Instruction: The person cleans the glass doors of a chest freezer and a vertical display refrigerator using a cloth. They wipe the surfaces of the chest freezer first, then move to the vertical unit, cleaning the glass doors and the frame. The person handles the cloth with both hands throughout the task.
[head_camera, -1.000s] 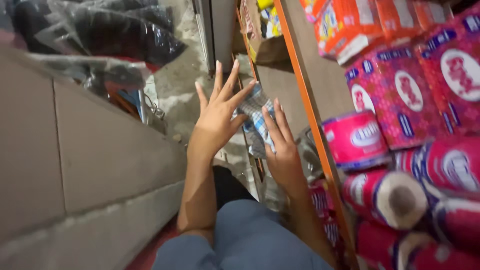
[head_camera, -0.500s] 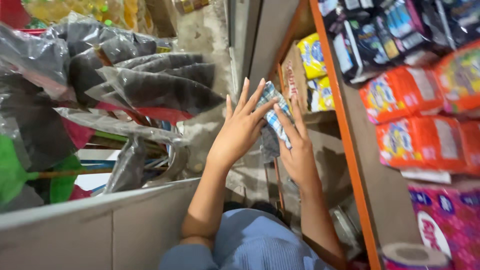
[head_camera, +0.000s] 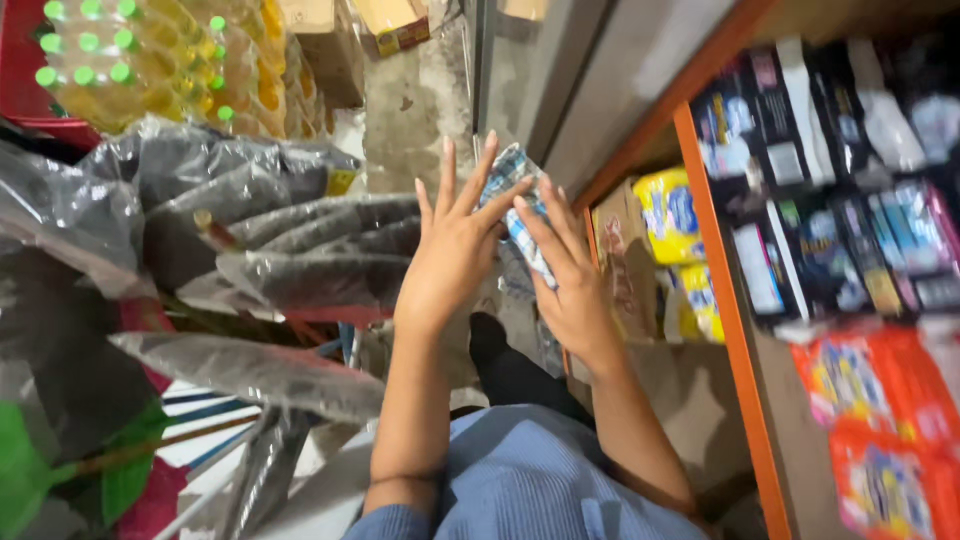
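Observation:
Both of my hands hold up a small stack of blue-and-white plastic packets in front of me. My left hand presses its palm and spread fingers against the left side of the stack. My right hand supports it from the right and below, fingers stretched along the packets. Much of the stack is hidden between my palms. My blue sleeves fill the bottom of the view.
An orange-framed shelf on the right carries dark packets, yellow packs and orange packs. Grey plastic-wrapped bundles lie on the left, with bottles of yellow oil and cardboard boxes beyond. A concrete floor strip runs between.
My view has tilted along the aisle, so the pink rolls dropped out and dark and yellow packs came in. Both hands kept the packets between them and rose slightly.

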